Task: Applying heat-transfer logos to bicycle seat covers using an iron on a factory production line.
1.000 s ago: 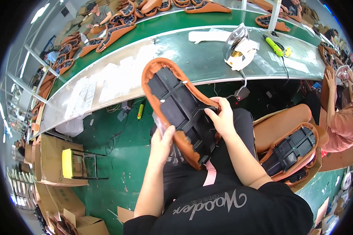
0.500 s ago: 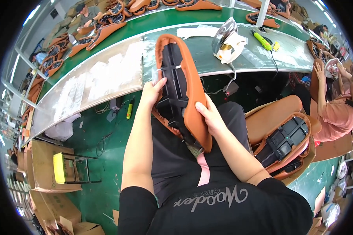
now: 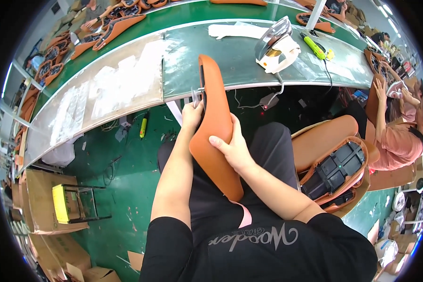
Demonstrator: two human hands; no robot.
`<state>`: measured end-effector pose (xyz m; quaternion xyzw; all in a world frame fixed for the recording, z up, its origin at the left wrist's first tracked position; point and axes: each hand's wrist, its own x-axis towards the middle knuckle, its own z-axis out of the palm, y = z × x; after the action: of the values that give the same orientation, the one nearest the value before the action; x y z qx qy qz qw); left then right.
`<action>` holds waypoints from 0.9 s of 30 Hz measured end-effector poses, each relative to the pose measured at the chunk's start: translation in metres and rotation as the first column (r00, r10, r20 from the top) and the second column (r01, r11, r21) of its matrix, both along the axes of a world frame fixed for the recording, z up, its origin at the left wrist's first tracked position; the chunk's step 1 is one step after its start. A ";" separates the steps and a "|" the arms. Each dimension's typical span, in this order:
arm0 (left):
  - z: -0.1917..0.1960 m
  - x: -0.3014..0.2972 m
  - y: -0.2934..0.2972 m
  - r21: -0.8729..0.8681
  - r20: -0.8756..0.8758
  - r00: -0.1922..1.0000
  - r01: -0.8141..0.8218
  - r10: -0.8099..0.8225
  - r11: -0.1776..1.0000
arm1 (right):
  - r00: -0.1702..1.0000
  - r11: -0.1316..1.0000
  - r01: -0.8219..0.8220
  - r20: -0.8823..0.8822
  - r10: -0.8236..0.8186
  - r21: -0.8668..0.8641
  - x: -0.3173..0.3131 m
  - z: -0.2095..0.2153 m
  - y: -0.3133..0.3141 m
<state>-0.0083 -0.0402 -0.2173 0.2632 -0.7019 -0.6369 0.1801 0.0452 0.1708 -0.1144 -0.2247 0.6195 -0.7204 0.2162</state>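
Above my lap I hold a long brown leather-covered padded panel [image 3: 216, 127], tilted, its smooth side turned up toward me. My left hand [image 3: 192, 114] grips its left edge, the fingertips partly hidden behind it. A small clear strip or metal piece [image 3: 195, 96], too small to make out, sticks up by those fingers. My right hand [image 3: 234, 149] is closed round the right edge, thumb lying on the leather. From the panel's lower end a pink strap [image 3: 246, 216] hangs onto my lap. The panel's black plastic frame is almost wholly hidden.
A white iron [image 3: 279, 54] and a lime-green corded tool [image 3: 314, 47] lie on the bench [image 3: 188, 61]. At my right, a carton holds similar brown panels [image 3: 338, 164]; a co-worker in pink [image 3: 395, 145] sits beyond. A yellow-topped stool [image 3: 60, 203] stands left.
The panel has been rolled over, so its leather face shows instead of the black frame, and its top has dropped a little. Both hands still hold it.
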 end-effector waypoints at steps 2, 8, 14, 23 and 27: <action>-0.004 0.004 0.001 0.058 -0.017 1.000 0.019 -0.018 0.998 | 1.000 1.000 0.000 -0.001 0.000 -0.022 0.004 -0.005 -0.003; 0.054 0.039 -0.001 -0.165 -0.031 0.997 -0.076 0.072 0.983 | 0.990 0.989 -0.026 0.132 0.046 -0.146 -0.008 -0.013 0.005; 0.124 0.086 -0.049 0.268 -0.250 0.960 -0.059 0.128 0.962 | 0.996 0.998 -0.070 0.050 0.070 -0.008 -0.012 -0.003 0.009; 0.248 0.075 0.031 -0.429 -0.318 0.914 0.099 -0.253 0.898 | 0.553 0.679 -0.557 0.395 0.733 -0.479 -0.032 0.075 -0.007; 0.257 0.081 0.074 -0.963 -0.091 0.754 0.100 -0.650 0.251 | 0.283 0.647 -0.061 0.609 0.741 -0.760 -0.033 0.070 -0.011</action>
<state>0.0729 0.0339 0.0398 -0.2347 -0.9048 -0.1962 0.2963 0.0127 0.1601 -0.0442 -0.0194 0.0487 -0.7875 0.6141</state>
